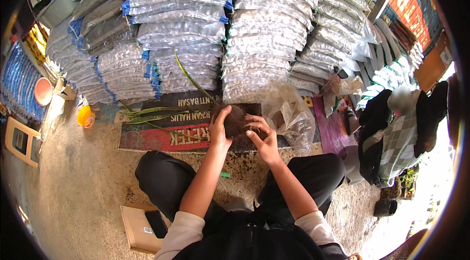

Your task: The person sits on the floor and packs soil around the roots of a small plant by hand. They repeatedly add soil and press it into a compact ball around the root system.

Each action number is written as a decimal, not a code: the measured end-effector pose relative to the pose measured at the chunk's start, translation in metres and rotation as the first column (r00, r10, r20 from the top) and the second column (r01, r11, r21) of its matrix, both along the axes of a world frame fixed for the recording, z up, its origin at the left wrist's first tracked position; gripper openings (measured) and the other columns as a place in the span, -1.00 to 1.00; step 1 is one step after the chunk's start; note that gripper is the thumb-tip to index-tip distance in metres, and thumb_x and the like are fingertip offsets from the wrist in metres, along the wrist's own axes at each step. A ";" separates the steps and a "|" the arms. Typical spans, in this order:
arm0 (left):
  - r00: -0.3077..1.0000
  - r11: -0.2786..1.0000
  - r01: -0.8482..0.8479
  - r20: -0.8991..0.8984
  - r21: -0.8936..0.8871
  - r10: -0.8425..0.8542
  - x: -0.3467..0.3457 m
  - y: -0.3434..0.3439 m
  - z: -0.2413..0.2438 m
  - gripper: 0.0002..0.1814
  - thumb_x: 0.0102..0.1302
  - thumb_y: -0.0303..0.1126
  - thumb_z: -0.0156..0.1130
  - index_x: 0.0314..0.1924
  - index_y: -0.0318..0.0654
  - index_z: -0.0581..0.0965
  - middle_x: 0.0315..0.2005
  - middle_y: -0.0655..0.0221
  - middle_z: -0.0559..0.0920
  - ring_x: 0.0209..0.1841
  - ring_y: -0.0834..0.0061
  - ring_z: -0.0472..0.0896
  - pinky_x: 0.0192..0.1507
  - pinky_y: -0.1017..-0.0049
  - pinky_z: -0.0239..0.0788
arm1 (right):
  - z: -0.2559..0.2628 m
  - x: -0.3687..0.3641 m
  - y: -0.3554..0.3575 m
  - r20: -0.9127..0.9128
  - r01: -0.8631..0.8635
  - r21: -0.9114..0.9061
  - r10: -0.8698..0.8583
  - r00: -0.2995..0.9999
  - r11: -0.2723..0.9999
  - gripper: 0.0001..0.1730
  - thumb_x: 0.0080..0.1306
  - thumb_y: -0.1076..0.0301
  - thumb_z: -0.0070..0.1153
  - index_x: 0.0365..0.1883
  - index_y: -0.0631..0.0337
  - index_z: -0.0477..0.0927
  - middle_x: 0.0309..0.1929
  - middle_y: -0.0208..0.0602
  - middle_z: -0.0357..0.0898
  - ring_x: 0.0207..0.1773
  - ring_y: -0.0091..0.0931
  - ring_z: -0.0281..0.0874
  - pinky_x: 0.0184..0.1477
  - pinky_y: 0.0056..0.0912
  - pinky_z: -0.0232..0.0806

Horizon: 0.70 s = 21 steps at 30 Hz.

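Observation:
My left hand (221, 126) holds a dark brown clump of soil or roots (234, 122) from its left side. At the clump's right, my right hand (262, 137) touches it with bent fingers. One long green leaf (189, 76) rises up and left from the clump. More yellow-edged green leaves (152, 114) reach left over a printed banner (147, 138) on the floor; whether they join the same clump is hidden behind my left hand. Close to my right hand, a crumpled clear plastic bag (293, 122) lies on the banner's right part.
Tall stacks of filled plastic sacks (268, 39) stand in front. A yellow-orange pot (86, 116) and a beige stool (22, 142) are at left. A phone (156, 224) rests on a cardboard box (137, 230) by my left knee. Another person (398, 135) is at right.

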<state>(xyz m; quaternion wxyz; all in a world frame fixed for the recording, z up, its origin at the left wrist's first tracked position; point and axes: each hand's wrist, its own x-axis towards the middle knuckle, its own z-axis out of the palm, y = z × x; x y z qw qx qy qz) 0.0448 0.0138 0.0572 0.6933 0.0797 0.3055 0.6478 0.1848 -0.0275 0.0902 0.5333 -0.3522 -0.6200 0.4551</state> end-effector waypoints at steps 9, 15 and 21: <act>0.999 1.000 0.024 -0.048 0.016 -0.023 0.006 0.004 0.009 -0.75 0.17 -0.20 0.27 -0.22 -0.15 0.55 -0.30 0.40 0.64 -0.26 0.46 0.63 -0.16 0.39 0.48 | -0.001 0.000 -0.005 -0.352 0.065 -0.305 -0.176 0.919 0.950 -0.89 0.30 0.49 0.08 -0.22 0.29 0.56 0.12 -0.35 0.41 0.16 -0.54 0.30 0.17 -0.46 0.12; 0.998 0.999 0.024 -0.054 0.048 -0.021 0.007 0.011 -0.001 -0.74 0.16 -0.21 0.29 -0.22 -0.18 0.56 -0.29 0.39 0.64 -0.23 0.46 0.63 -0.15 0.38 0.47 | -0.003 -0.001 -0.006 -0.477 0.084 -0.368 -0.266 0.838 0.926 -0.93 0.29 0.49 0.09 -0.27 0.27 0.55 0.12 -0.39 0.41 0.15 -0.57 0.28 0.22 -0.49 0.04; 0.996 1.000 -0.010 -0.090 0.008 0.010 0.012 0.010 0.007 -0.72 0.12 -0.26 0.32 -0.20 -0.20 0.54 -0.31 0.38 0.64 -0.27 0.44 0.63 -0.21 0.40 0.48 | -0.008 0.013 -0.016 -0.470 0.094 -0.391 -0.287 0.835 0.916 -0.81 0.31 0.47 0.06 -0.11 0.30 0.51 0.00 -0.42 0.49 0.01 -0.61 0.40 0.12 -0.51 0.20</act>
